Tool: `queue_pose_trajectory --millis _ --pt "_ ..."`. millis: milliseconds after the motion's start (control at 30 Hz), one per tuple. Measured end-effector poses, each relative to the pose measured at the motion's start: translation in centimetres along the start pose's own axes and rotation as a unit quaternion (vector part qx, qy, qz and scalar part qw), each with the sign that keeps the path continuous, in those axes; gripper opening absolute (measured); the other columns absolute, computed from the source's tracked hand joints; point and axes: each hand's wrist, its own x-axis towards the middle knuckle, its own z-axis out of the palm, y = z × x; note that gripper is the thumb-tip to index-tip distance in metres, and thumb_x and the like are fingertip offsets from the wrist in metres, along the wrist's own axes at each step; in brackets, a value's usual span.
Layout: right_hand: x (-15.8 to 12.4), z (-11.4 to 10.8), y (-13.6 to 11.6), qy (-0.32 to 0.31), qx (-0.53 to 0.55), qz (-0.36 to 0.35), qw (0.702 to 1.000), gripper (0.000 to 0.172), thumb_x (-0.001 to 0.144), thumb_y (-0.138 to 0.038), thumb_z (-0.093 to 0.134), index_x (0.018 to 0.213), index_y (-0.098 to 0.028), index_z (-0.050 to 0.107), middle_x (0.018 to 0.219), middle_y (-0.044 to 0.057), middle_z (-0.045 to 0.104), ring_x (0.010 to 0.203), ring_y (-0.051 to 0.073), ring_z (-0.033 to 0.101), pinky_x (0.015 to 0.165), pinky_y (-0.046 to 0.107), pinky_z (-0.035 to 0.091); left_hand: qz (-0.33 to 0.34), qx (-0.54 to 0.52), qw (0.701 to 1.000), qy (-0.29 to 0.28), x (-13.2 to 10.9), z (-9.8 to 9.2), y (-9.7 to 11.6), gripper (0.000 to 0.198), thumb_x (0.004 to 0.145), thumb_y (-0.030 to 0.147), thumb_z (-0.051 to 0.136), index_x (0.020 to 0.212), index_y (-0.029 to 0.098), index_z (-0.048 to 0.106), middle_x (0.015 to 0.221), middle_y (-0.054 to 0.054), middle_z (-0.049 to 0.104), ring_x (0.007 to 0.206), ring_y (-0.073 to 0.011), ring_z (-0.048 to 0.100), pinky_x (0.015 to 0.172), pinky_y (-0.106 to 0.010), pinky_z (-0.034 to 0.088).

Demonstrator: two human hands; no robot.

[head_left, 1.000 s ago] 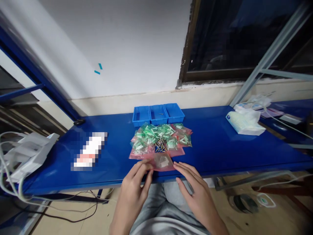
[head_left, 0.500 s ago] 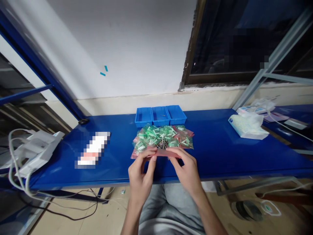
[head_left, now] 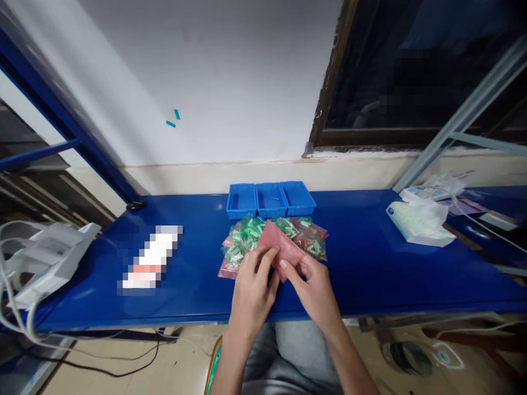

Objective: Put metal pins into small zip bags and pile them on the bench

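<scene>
A flat pink plastic bag (head_left: 280, 241) stands tilted above the heap, one corner pointing up. My right hand (head_left: 312, 282) pinches its right edge, the thumb lying on the near face. My left hand (head_left: 254, 280) is closed at its lower left edge, fingers curled over the plastic; part of that grip is hidden. Behind the bag lies a pile of small clear and green bags (head_left: 247, 233) holding pale strips, along with more pink plastic (head_left: 228, 270) at the left. The loose metal pieces in the middle of the pile are now covered.
Three joined blue bins (head_left: 270, 204) stand against the wall, with a small metal piece in the middle one. On the right is a tissue pack (head_left: 420, 222). A blurred white item (head_left: 152, 258) lies left, near white power strips and cables (head_left: 61, 258). The blue table's front edge runs close to my lap.
The pink bag has turned from nearly flat and edge-on to upright, its corner raised. My left hand has moved right and closer to my right hand. The view has shifted slightly.
</scene>
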Motion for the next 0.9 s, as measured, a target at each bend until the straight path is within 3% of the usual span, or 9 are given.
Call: queue_pose_trajectory --millis 133,200,300,367,533,633,767,900 --pt "-0.3 -0.8 -1.1 -0.092 0.000 0.010 0.996 0.034 0.087 -0.043 0.068 0.111 -0.019 0.068 0.087 0.005 0.071 0.081 0.020 0.066 0.076 0.032 0.056 -0.050 -0.013 0.997 0.051 -0.6 -0.6 1.7 0.037 0.097 0.019 0.049 0.133 0.023 0.054 0.126 -0.011 0.061 0.118 -0.0250 0.059 0.099 -0.039 0.051" --pt "-0.1 -1.3 -1.6 -0.135 0.008 0.010 0.991 0.048 0.083 -0.039 0.073 0.127 -0.022 0.061 0.103 0.007 0.071 0.090 0.021 0.066 0.081 0.033 0.056 -0.065 -0.031 0.994 0.083 -0.4 -1.2 2.8 0.035 0.096 0.020 0.050 0.131 0.023 0.056 0.123 -0.011 0.064 0.115 -0.0254 0.060 0.096 -0.038 0.052" --pt "0.7 -1.8 -1.8 -0.117 0.056 0.004 0.992 0.075 0.082 -0.031 0.074 0.148 -0.030 0.039 0.140 0.012 0.055 0.117 0.025 0.060 0.085 0.034 0.056 -0.097 -0.070 0.987 0.111 0.3 -1.9 3.7 0.028 0.096 0.019 0.050 0.121 0.023 0.063 0.114 -0.008 0.069 0.105 -0.0229 0.065 0.091 -0.034 0.053" --pt "1.2 -1.8 -1.7 -0.083 0.086 0.005 0.993 0.079 0.082 -0.027 0.072 0.151 -0.032 0.033 0.151 0.014 0.045 0.128 0.027 0.054 0.084 0.033 0.057 -0.138 -0.105 0.978 0.116 0.6 -2.0 3.4 0.024 0.096 0.022 0.053 0.116 0.021 0.066 0.109 -0.006 0.072 0.098 -0.0214 0.068 0.085 -0.031 0.055" --pt "1.3 -2.1 -1.6 -0.110 0.116 0.041 0.986 0.058 0.087 -0.026 0.064 0.142 -0.026 0.044 0.125 0.012 0.065 0.104 0.022 0.068 0.082 0.033 0.059 -0.227 -0.204 0.949 0.073 -1.1 -1.0 1.5 0.030 0.091 0.032 0.063 0.117 0.019 0.066 0.111 -0.007 0.073 0.098 -0.0233 0.070 0.083 -0.031 0.058" --pt "0.7 -2.5 -2.0 -0.106 0.113 0.078 0.985 0.049 0.085 -0.026 0.067 0.132 -0.024 0.052 0.116 0.009 0.069 0.105 0.022 0.068 0.087 0.033 0.057 -0.257 -0.250 0.932 0.053 -2.2 -0.5 1.1 0.040 0.088 0.037 0.066 0.124 0.018 0.062 0.121 -0.011 0.069 0.107 -0.0257 0.068 0.088 -0.034 0.058" --pt "-0.3 -3.1 -2.2 -0.108 0.127 0.092 0.982 0.024 0.086 -0.033 0.067 0.106 -0.020 0.064 0.098 0.006 0.073 0.093 0.021 0.069 0.079 0.030 0.056 -0.270 -0.363 0.892 0.005 -1.5 -1.4 2.3 0.043 0.092 0.035 0.062 0.132 0.019 0.054 0.118 -0.011 0.068 0.102 -0.0223 0.069 0.090 -0.035 0.057" --pt "-2.0 -4.1 -1.6 -0.077 0.093 0.091 0.988 0.027 0.086 -0.041 0.068 0.100 -0.018 0.065 0.088 0.004 0.072 0.080 0.019 0.067 0.071 0.027 0.054 -0.257 -0.405 0.877 -0.016 -1.0 -2.5 3.7 0.047 0.094 0.031 0.059 0.139 0.022 0.047 0.116 -0.011 0.068 0.103 -0.0211 0.068 0.088 -0.031 0.058"
